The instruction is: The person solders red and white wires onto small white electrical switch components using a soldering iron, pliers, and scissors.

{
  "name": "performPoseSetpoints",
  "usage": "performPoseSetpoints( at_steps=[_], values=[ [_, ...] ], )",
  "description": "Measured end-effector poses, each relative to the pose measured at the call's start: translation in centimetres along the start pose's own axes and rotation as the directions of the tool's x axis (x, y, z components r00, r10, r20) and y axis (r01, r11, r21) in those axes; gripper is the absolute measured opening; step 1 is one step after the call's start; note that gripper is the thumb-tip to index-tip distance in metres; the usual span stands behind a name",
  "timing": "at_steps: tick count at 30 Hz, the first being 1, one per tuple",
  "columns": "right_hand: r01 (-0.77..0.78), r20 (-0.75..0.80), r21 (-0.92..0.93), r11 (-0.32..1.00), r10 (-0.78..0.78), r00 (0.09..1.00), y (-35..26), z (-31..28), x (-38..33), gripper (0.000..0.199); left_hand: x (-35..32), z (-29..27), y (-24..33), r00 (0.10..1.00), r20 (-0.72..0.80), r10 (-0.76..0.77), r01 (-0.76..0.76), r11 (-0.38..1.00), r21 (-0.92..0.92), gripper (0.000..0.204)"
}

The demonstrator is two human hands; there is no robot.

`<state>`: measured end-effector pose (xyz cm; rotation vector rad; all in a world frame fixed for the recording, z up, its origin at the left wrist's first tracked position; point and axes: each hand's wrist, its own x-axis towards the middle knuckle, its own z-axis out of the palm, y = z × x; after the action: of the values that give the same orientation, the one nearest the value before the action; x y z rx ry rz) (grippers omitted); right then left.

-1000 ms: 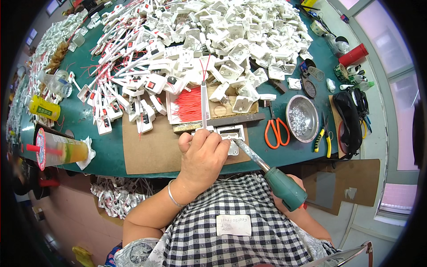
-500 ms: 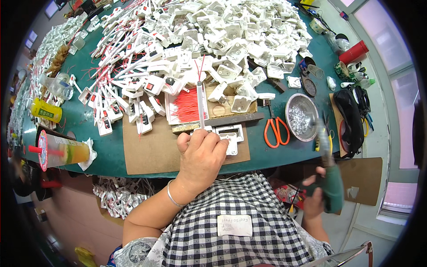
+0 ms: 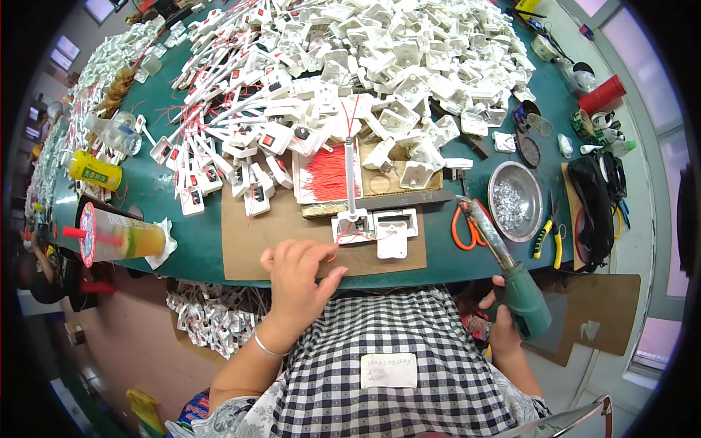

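Note:
My right hand is wrapped round the green handle of a soldering gun, whose metal barrel slants up and left beside the orange-handled scissors. Over the brown board, my left hand is open, its thumb spread from the curved fingers. A small red bit shows at a fingertip; I cannot tell whether it is wire. Just beyond the hand lies an opened white plastic housing, its cover hanging toward me. From its left part stands a white tube with two red wires out the top.
A white box of cut red wires stands behind a dark metal bar. White housings are heaped across the back. On the right are a metal bowl of shiny bits and yellow-black pliers. A drink cup stands left.
My left hand has drawn back from the white housing and its fingers have loosened. The soldering gun in my right hand has tipped left, toward the scissors. The view has shifted slightly.

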<state>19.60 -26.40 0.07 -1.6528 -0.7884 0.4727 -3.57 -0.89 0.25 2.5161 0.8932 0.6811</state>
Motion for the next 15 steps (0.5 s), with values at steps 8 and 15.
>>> performPoseSetpoints(
  at_steps=[8, 15],
  values=[
    [0.002, 0.252, -0.168, 0.986, 0.041, 0.967, 0.1, -0.5, -0.4, 0.057, 1.0, 0.9, -0.2, 0.986, -0.166, 0.018, -0.023, 0.999, -0.031, 0.019],
    [0.011, -0.027, 0.006, 1.0, -0.01, 1.0, -1.9, 2.7, 0.8, 0.051, 0.9, 0.1, -1.3, 0.99, -0.133, 0.044, -0.04, 0.999, 0.036, 0.016]
  ],
)
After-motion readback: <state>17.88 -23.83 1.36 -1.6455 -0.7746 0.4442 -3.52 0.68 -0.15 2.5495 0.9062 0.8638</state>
